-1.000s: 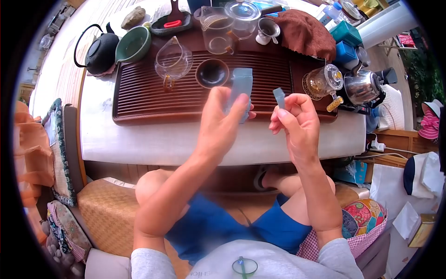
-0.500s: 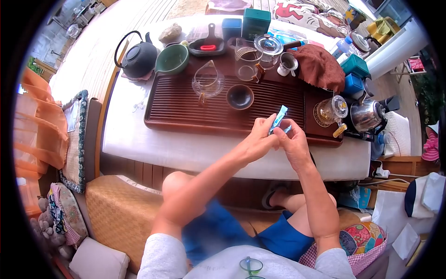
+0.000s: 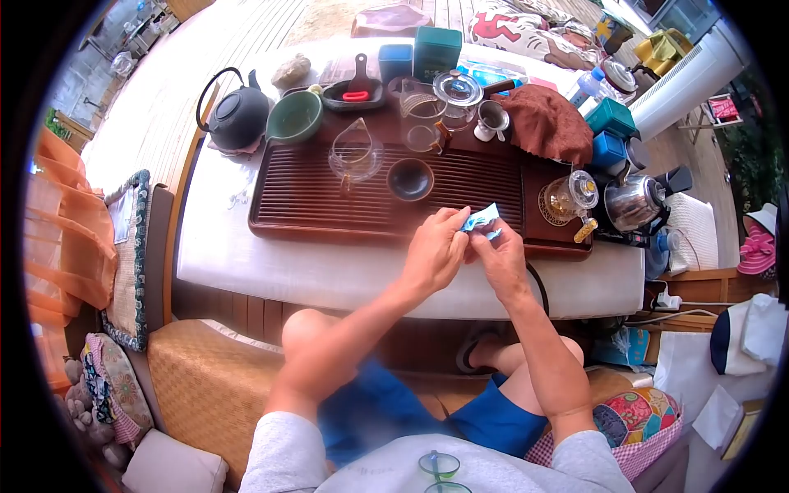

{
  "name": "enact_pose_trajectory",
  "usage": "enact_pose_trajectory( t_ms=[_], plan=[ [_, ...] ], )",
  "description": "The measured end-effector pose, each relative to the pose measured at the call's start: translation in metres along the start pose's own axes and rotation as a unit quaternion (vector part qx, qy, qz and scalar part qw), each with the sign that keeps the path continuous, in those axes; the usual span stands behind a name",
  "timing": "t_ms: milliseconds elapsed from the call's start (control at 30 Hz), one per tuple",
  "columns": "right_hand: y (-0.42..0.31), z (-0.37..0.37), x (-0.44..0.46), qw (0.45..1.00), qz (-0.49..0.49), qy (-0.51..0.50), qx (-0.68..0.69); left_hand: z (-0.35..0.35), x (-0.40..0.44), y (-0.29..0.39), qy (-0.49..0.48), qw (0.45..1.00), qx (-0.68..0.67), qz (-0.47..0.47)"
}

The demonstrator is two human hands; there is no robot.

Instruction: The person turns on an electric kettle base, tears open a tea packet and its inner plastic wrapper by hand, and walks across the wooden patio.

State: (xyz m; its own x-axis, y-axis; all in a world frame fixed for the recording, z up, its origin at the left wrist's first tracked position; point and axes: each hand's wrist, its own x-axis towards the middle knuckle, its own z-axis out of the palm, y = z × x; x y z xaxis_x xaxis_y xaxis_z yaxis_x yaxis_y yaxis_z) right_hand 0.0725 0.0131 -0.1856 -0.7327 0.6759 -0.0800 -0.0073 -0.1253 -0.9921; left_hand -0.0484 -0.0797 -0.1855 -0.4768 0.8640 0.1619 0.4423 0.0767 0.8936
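Between my two hands, over the front edge of the wooden tea tray, is a small light-blue packet. My left hand pinches its left side. The fingers of my right hand are closed on its right side. The packet looks crumpled, and the fingers hide part of it; whether it is torn I cannot tell. Behind the hands, a dark round tea bowl sits on the tray's slats. A clear glass pitcher stands left of the bowl, and a lidded glass teapot on the right.
A black kettle, a green bowl and a dark dish stand at the back left. A brown cloth lies at the back right. Near the right end are a steel kettle and a black cable.
The packet has turned from nearly upright to a flatter angle and looks wider and more crumpled. Both hands still hold it. The whole view has shifted slightly.
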Motion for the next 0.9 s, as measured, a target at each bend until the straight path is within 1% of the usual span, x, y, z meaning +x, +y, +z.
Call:
enact_pose_trajectory(
  t_ms=[100, 133, 200, 300, 333, 433, 467, 567, 633, 667, 700, 733, 767, 833, 867, 900],
  plan=[
    [-0.001, 0.006, -0.003, 0.991, -0.048, 0.037, -0.117, 0.002, -0.001, 0.002, 0.006, 0.989, -0.118, -0.084],
    [0.005, 0.005, -0.003, 0.980, -0.089, 0.044, -0.170, 0.002, -0.002, 0.006, 0.021, 0.986, -0.136, -0.097],
    [0.003, 0.007, -0.005, 0.962, -0.148, 0.047, -0.226, 0.003, -0.002, 0.014, 0.052, 0.976, -0.172, -0.122],
    [-0.001, 0.006, -0.005, 0.932, -0.215, 0.052, -0.286, -0.002, 0.003, 0.004, 0.015, 0.982, -0.133, -0.132],
    [-0.002, 0.005, -0.004, 0.923, -0.233, 0.054, -0.302, -0.003, 0.004, 0.002, -0.007, 0.977, -0.169, -0.132],
    [-0.009, 0.002, -0.006, 0.941, -0.189, 0.048, -0.276, -0.015, 0.007, 0.015, -0.054, 0.958, -0.214, -0.183],
    [-0.005, 0.000, -0.006, 0.944, -0.189, 0.046, -0.268, -0.017, 0.006, 0.014, -0.056, 0.957, -0.224, -0.174],
    [-0.011, 0.001, -0.009, 0.982, -0.106, 0.028, -0.157, -0.024, 0.007, 0.016, -0.092, 0.951, -0.229, -0.185],
    [-0.004, -0.002, -0.008, 0.991, -0.071, 0.030, -0.111, -0.025, 0.007, 0.019, -0.105, 0.951, -0.219, -0.193],
    [-0.001, -0.003, -0.007, 0.993, -0.064, 0.034, -0.094, -0.024, 0.006, 0.018, -0.103, 0.957, -0.207, -0.173],
    [-0.005, 0.000, -0.005, 0.998, -0.040, 0.035, -0.029, -0.023, 0.006, 0.016, -0.100, 0.964, -0.195, -0.152],
    [-0.006, 0.000, -0.003, 0.999, -0.030, 0.044, -0.012, -0.024, 0.006, 0.016, -0.116, 0.963, -0.196, -0.146],
    [-0.006, 0.001, -0.001, 0.998, -0.021, 0.050, 0.008, -0.017, 0.005, 0.013, -0.110, 0.961, -0.210, -0.142],
    [-0.012, 0.006, -0.001, 0.992, -0.069, 0.096, -0.055, -0.008, 0.003, 0.005, -0.094, 0.958, -0.234, -0.135],
    [-0.014, 0.007, -0.001, 0.985, -0.093, 0.117, -0.085, -0.007, 0.003, 0.001, -0.118, 0.958, -0.215, -0.147],
    [-0.013, 0.006, -0.001, 0.978, -0.130, 0.110, -0.121, -0.008, 0.003, 0.002, -0.110, 0.961, -0.204, -0.152]
  ],
)
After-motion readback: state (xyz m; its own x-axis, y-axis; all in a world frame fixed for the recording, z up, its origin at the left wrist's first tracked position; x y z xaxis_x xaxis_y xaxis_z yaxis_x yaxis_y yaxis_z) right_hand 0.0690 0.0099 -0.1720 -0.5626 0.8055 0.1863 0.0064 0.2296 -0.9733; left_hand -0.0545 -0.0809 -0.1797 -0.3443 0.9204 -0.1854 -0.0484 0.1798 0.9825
